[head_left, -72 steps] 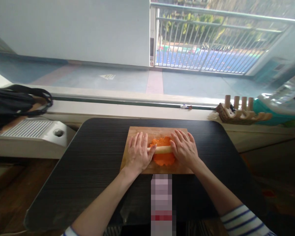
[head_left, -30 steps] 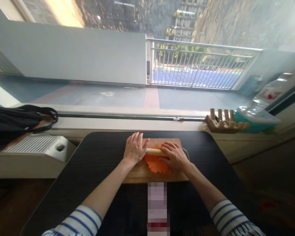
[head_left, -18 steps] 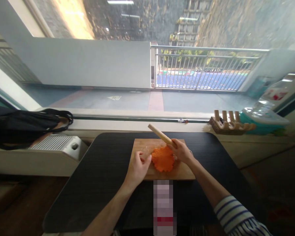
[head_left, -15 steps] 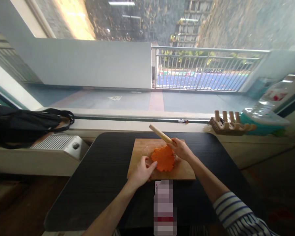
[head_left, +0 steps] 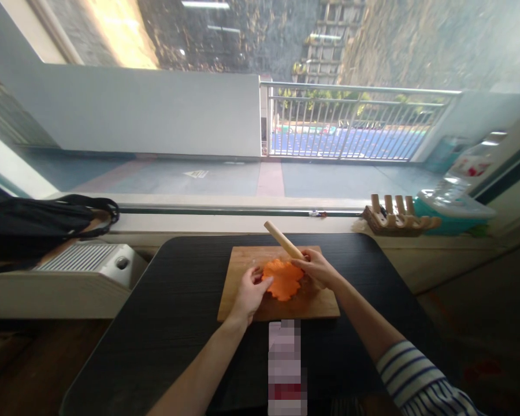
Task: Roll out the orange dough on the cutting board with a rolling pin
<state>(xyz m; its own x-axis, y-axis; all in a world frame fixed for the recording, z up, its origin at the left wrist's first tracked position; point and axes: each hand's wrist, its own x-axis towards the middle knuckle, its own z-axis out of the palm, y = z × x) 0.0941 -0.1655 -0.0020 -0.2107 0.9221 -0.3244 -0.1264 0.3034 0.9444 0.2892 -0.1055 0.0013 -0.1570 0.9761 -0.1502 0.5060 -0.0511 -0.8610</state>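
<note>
While the left hand [head_left: 248, 294] sits half-curled, thumb at its rim, pinch not discernible, orange sheet [head_left: 282, 280] lies immediately right on wooden board [head_left: 233, 292]; rolling pin [head_left: 283, 238], long axis slanting far-left to near-right, near end gripped in right hand [head_left: 318, 268] beside sheet's far-right edge.

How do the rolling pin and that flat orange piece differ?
The rolling pin is pale and straight; the orange piece is bright, with a wavy edge. The rolling pin slants out from the right hand; the orange piece is spread over the wooden board, the left hand at its edge. Both look plain-coloured.
</note>
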